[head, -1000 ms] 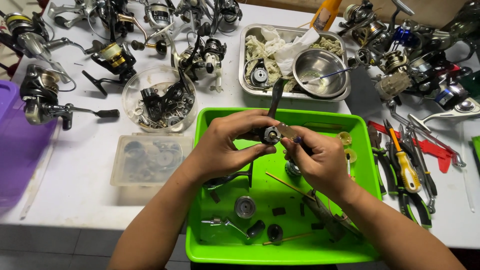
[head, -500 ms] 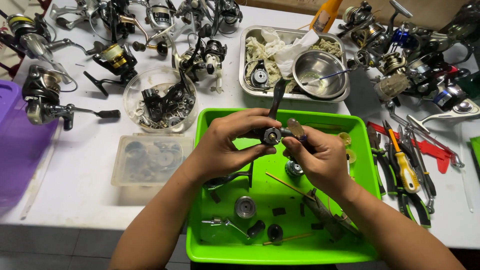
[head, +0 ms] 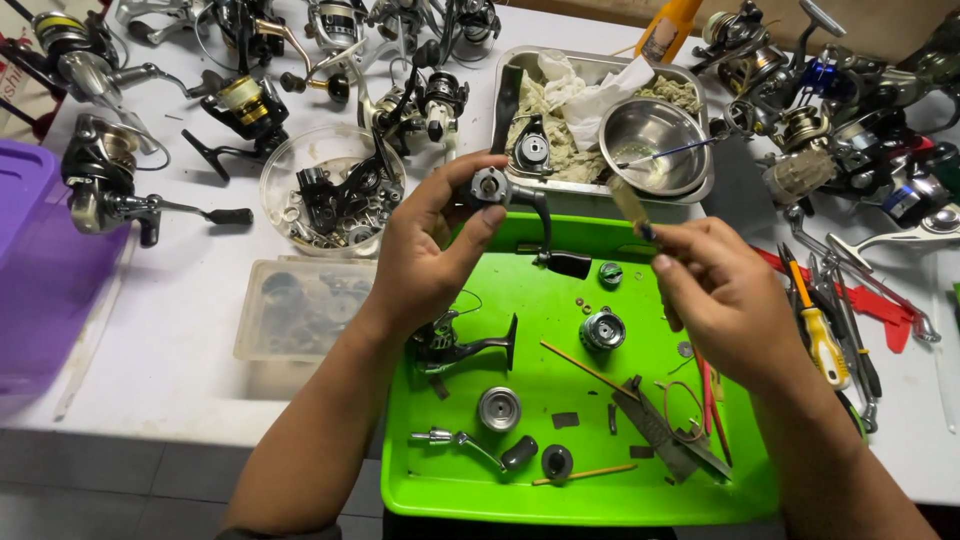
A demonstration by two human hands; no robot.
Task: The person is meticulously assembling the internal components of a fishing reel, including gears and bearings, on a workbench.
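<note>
While the left hand (head: 432,250) fingers pinch the reel part (head: 492,187), right hand (head: 722,300) fingers clamp a brush (head: 630,205).

There were two hands (head: 435,250) (head: 720,295), one green tray (head: 560,500), one steel bowl (head: 650,130), one purple bin (head: 35,270), two clear tubs (head: 300,310) (head: 330,185), and one yellow-handled screwdriver (head: 815,325) at right.

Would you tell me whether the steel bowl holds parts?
No: the steel bowl shows a bare bottom, with only a thin tool resting across it.
</note>
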